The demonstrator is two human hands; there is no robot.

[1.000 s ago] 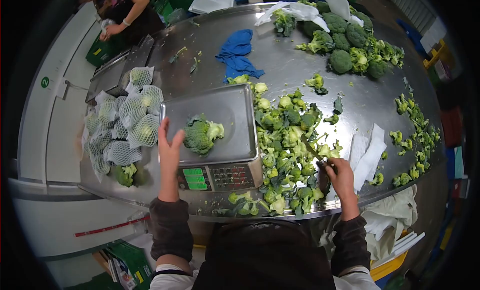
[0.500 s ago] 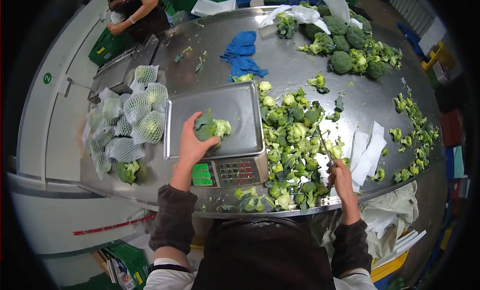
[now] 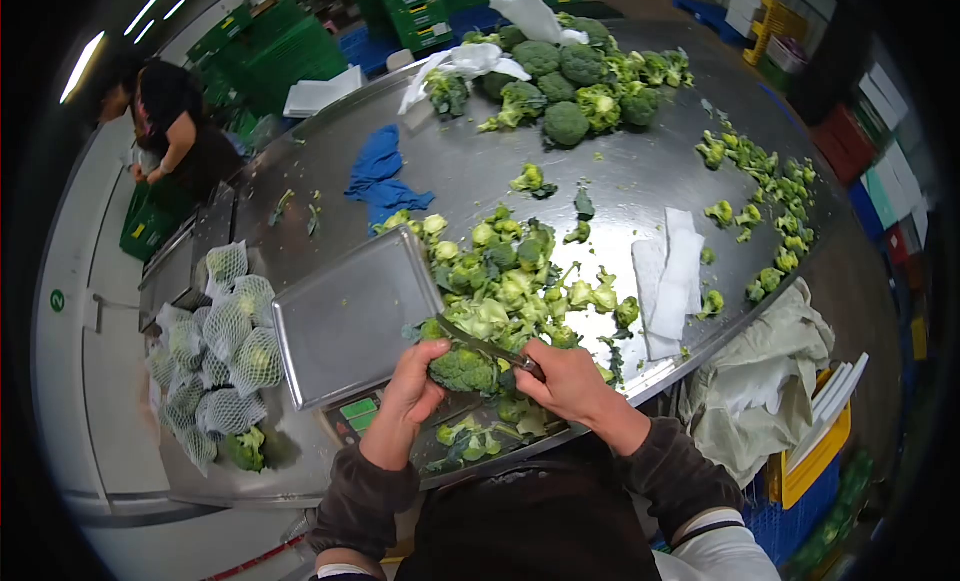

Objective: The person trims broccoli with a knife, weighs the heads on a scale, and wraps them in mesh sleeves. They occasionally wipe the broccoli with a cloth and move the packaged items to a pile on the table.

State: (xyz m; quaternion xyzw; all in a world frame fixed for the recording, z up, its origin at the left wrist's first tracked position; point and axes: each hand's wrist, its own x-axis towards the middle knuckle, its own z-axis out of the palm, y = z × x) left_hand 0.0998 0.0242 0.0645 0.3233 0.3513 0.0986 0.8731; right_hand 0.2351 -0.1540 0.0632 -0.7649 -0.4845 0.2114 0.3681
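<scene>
Knobbly green broccoli head (image 3: 462,369), thin knife (image 3: 487,347)

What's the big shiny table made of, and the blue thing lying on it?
The table looks like bare steel: grey, smooth, with blurry reflections. The blue thing seems to be soft cloth, since it lies crumpled in folds.

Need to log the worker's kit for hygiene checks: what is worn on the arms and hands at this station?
Both hands are bare: no gloves on the left hand or the right hand, and no rings or watch visible. Each forearm is covered by a dark brownish long sleeve with a ribbed cuff at the wrist. Near the right elbow a white layer with a dark band shows beneath.
</scene>
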